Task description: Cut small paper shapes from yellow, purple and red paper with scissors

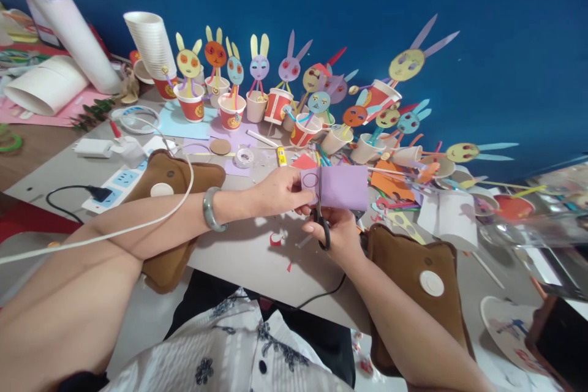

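Pinching paper [345,187] in left grip [282,192], holding scissors [320,196] in right grip [342,236]; seemingly partway through snipping beside a drawn circle [309,180], yet to cut it out.

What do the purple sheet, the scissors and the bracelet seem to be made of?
Purple sheet: matte paper or thin card, judging by its flat colour and thin edge.
Scissors: dark, smooth handles, probably plastic; the narrow blades look like metal, though little shows.
Bracelet: rigid, grey-green and glossy, with highlights along the band; perhaps polished stone, though glass or resin is possible.
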`<act>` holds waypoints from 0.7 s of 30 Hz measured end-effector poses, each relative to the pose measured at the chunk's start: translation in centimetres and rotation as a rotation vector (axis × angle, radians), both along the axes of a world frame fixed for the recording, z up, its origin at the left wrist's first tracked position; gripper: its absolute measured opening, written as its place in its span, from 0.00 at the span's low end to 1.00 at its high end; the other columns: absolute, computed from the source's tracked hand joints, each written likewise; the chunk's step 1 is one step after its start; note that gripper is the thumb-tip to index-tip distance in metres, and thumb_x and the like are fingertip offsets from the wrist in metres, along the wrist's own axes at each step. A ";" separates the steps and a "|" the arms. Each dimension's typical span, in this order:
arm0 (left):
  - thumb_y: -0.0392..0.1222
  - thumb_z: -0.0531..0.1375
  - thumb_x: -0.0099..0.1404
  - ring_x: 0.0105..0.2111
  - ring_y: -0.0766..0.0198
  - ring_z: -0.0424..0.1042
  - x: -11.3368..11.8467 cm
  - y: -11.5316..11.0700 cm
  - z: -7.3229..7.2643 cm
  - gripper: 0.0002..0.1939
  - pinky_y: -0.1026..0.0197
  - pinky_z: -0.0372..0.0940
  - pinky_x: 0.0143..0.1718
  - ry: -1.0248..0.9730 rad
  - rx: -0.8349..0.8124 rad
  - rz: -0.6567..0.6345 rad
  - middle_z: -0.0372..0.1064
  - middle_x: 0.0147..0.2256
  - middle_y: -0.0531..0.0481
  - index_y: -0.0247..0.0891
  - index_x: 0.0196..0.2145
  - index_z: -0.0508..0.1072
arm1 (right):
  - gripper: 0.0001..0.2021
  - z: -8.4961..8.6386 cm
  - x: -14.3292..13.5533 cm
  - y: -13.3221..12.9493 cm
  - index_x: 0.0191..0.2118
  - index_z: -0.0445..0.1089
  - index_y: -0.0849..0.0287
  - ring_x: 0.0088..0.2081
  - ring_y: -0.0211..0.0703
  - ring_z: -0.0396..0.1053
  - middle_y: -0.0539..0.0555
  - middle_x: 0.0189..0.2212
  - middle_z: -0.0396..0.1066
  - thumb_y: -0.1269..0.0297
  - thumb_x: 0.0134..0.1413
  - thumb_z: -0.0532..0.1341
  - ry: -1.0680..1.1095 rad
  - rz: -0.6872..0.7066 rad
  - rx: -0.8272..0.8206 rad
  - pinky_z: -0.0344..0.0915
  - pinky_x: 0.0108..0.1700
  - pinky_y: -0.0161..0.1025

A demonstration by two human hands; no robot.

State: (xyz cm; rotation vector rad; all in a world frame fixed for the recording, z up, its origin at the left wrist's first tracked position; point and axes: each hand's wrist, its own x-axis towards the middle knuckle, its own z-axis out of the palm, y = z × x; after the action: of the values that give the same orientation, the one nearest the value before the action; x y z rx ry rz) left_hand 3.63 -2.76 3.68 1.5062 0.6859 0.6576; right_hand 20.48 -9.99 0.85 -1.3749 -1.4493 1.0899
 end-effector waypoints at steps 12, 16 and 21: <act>0.28 0.59 0.60 0.20 0.73 0.72 0.0 -0.1 0.6 0.09 0.74 0.64 0.23 -0.002 -0.012 0.014 0.71 0.19 0.54 0.32 0.23 0.71 | 0.26 -1.0 0.6 0.0 0.23 0.72 0.60 0.24 0.40 0.61 0.51 0.18 0.65 0.40 0.34 0.75 -0.069 -0.041 0.047 0.59 0.24 0.36; 0.27 0.58 0.60 0.20 0.74 0.71 0.0 -0.1 0.8 0.09 0.74 0.64 0.23 0.001 -0.036 0.023 0.69 0.18 0.56 0.32 0.22 0.70 | 0.26 -0.9 0.5 0.0 0.25 0.75 0.61 0.25 0.40 0.62 0.51 0.20 0.67 0.42 0.33 0.77 -0.033 -0.062 0.026 0.59 0.25 0.36; 0.29 0.58 0.61 0.20 0.74 0.70 -0.2 0.0 0.8 0.09 0.74 0.64 0.24 0.005 0.035 -0.007 0.70 0.20 0.55 0.32 0.23 0.70 | 0.25 -1.0 0.5 -0.1 0.26 0.75 0.62 0.20 0.34 0.55 0.48 0.16 0.64 0.43 0.34 0.76 -0.009 -0.067 0.022 0.53 0.21 0.35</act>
State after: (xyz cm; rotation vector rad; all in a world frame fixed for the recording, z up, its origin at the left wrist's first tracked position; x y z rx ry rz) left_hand 3.46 -2.72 4.52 1.5425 0.6756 0.6643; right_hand 20.95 -10.10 -0.11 -1.4040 -1.4080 1.0236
